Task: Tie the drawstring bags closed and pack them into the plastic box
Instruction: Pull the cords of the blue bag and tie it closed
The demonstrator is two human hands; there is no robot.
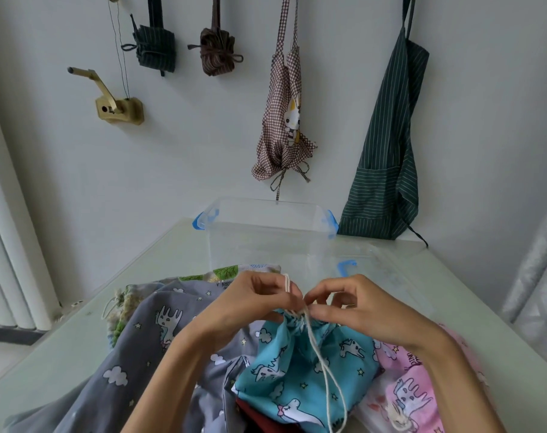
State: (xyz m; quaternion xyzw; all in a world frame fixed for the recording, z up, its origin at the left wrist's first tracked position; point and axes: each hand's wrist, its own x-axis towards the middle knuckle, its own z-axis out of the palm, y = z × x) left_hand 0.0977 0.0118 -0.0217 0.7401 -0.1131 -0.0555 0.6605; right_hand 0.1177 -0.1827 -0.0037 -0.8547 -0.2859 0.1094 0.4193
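On the left of the bench a grey star-and-cloud bag is spread flat, with a green-patterned bag half tucked under it. Next, the left hand is seen with its grip pinched on a loop of the cream drawstring. Right below sits the blue unicorn bag, its mouth gathered tight, cord ends trailing down the front. The right hand is curled, fingertips clamped on the cord at the bag's neck. Behind the hands the clear plastic box with blue latches stands open. A pink bag is laid at far right.
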